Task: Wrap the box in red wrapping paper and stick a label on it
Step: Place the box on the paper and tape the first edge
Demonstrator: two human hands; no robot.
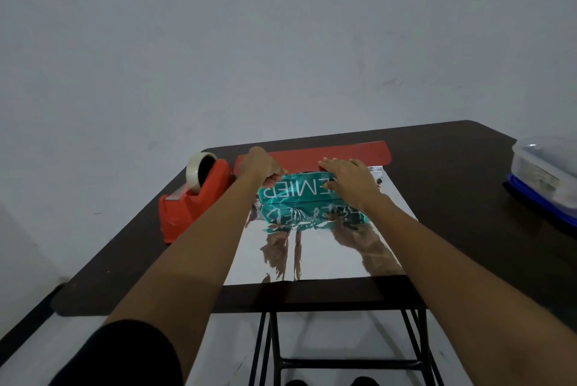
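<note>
Sleeve, black, lower left; both bare forearms reach forward over a dark table. Far left: red tape dispenser carrying a tape roll, standing just beside the wrapping paper. Paper lies silver side up, its red far edge curled upward. Left hand: fingers curled around the left end of the box. Box is teal, lying on the paper's far half. Right hand: flat on the box top, fingers straight. Far right: clear plastic container with a blue base.
</note>
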